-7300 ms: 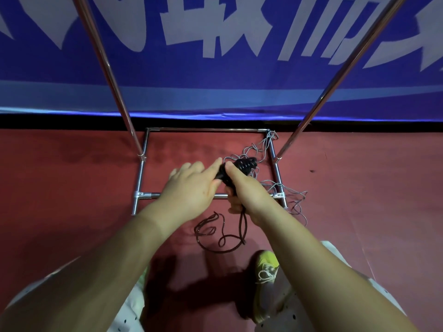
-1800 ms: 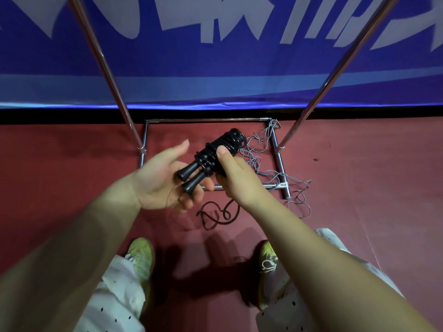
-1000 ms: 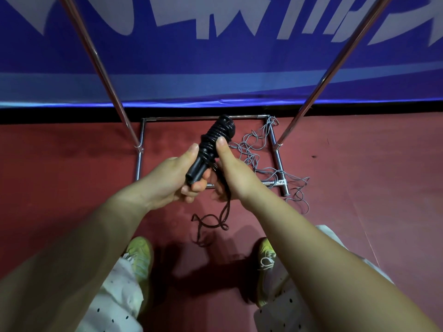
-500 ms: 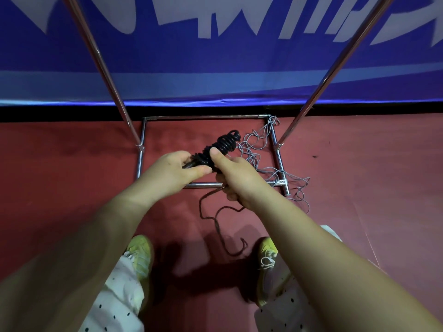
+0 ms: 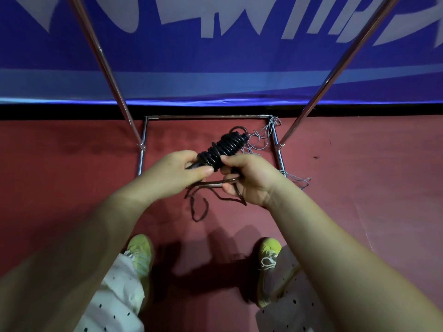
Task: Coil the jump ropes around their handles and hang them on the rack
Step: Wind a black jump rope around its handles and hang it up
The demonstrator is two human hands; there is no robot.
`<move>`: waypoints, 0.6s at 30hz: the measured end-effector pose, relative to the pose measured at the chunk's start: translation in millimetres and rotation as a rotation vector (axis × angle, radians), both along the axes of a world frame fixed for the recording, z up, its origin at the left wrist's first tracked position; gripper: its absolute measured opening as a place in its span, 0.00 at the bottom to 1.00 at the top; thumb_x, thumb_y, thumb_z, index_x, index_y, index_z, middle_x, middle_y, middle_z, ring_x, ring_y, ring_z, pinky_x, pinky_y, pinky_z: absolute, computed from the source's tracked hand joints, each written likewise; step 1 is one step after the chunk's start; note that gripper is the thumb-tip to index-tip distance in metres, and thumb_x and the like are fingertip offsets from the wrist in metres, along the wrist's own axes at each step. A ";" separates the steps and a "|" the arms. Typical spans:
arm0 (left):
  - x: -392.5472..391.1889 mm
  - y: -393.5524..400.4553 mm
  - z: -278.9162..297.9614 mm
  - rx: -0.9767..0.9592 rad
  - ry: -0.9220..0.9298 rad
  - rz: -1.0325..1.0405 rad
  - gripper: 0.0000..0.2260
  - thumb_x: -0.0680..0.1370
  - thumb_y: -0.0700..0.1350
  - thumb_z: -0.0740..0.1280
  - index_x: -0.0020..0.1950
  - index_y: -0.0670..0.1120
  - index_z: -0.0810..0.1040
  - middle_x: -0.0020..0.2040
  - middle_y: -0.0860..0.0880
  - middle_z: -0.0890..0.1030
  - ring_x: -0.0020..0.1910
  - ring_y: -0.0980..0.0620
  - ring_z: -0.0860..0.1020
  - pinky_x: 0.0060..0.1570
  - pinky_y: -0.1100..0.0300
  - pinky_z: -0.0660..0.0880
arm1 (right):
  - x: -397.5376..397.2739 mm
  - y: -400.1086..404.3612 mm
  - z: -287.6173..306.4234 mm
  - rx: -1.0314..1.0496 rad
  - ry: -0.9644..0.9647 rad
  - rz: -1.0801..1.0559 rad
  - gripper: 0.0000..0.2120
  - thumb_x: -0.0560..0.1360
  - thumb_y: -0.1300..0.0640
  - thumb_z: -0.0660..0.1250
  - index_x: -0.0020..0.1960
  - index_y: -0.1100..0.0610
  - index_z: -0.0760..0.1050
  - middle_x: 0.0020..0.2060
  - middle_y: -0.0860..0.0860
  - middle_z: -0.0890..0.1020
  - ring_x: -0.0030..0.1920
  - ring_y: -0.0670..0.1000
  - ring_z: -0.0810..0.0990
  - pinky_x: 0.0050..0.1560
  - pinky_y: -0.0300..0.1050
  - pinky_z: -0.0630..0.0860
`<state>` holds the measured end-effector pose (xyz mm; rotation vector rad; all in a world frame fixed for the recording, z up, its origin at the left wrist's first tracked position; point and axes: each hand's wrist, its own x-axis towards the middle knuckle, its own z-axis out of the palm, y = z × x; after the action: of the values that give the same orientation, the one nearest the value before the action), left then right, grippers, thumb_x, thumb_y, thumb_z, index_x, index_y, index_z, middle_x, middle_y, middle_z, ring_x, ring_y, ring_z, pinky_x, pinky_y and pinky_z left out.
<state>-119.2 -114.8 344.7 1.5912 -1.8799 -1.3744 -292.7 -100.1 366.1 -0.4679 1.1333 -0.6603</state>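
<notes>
Rack: the rack (image 5: pixel 209 116) stands on the red floor (image 5: pixel 72 183) against the blue banner, its two slanted poles rising left and right of the hands; its hanging bar is out of view, above.
Grey rope: a loose grey jump rope (image 5: pixel 261 142) lies tangled over the base frame's right rail, far and right of the hands, not yet coiled.
Black bundle: the black jump rope (image 5: pixel 224 147) is wound round its handles and held above the floor; its long axis runs from near-left to far-right, the thick coiled end pointing away.
Left hand: the left hand (image 5: pixel 178 172) grips the bundle's near, thin end, thumb along it.
Right hand: the right hand (image 5: pixel 249 179) is curled round the bundle's middle from the right, with a strand passing through its fingers.
Loose tail: the unwound tail (image 5: pixel 200 207) dangles below and between the hands; the right hand is nearer to it, so it probably leads the next wrap.
</notes>
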 end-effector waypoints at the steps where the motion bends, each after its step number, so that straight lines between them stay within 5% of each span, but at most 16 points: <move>1: -0.9 1.1 3.9 0.132 0.151 0.005 0.16 0.68 0.61 0.68 0.41 0.49 0.76 0.34 0.52 0.78 0.32 0.56 0.76 0.35 0.60 0.71 | -1.6 0.0 -0.1 -0.031 -0.006 0.008 0.11 0.80 0.61 0.59 0.40 0.54 0.72 0.30 0.48 0.65 0.20 0.41 0.63 0.24 0.34 0.73; 5: -1.1 5.1 14.2 0.585 0.573 0.073 0.20 0.71 0.58 0.57 0.47 0.43 0.78 0.37 0.48 0.81 0.32 0.50 0.78 0.36 0.56 0.78 | -6.2 0.8 3.7 -0.168 -0.073 0.150 0.08 0.80 0.61 0.59 0.45 0.54 0.75 0.32 0.48 0.69 0.21 0.40 0.64 0.27 0.35 0.74; 10: -6.8 9.1 15.9 0.458 0.596 0.087 0.23 0.71 0.59 0.56 0.45 0.41 0.77 0.33 0.48 0.76 0.27 0.52 0.73 0.35 0.56 0.79 | -15.7 -4.4 -2.9 -0.282 -0.059 0.204 0.11 0.75 0.58 0.67 0.34 0.53 0.77 0.27 0.46 0.71 0.28 0.44 0.71 0.42 0.42 0.77; 14: -9.2 8.3 13.2 0.446 0.657 0.079 0.24 0.76 0.62 0.55 0.47 0.41 0.77 0.31 0.50 0.76 0.31 0.53 0.73 0.45 0.53 0.75 | -29.5 -7.5 -6.5 -0.319 -0.007 0.357 0.16 0.60 0.46 0.80 0.34 0.53 0.76 0.28 0.47 0.73 0.30 0.47 0.71 0.36 0.40 0.69; 18: -0.3 3.3 15.9 0.494 0.797 0.023 0.26 0.75 0.64 0.52 0.44 0.42 0.75 0.30 0.50 0.72 0.33 0.50 0.74 0.49 0.51 0.75 | -40.1 -6.7 -5.1 -0.493 0.330 0.417 0.12 0.74 0.59 0.70 0.33 0.53 0.75 0.28 0.47 0.77 0.30 0.44 0.72 0.35 0.36 0.66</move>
<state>-119.5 -111.5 360.6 0.9645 -1.0920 -2.1518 -332.8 -106.8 361.0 -1.2343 1.1269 -0.4986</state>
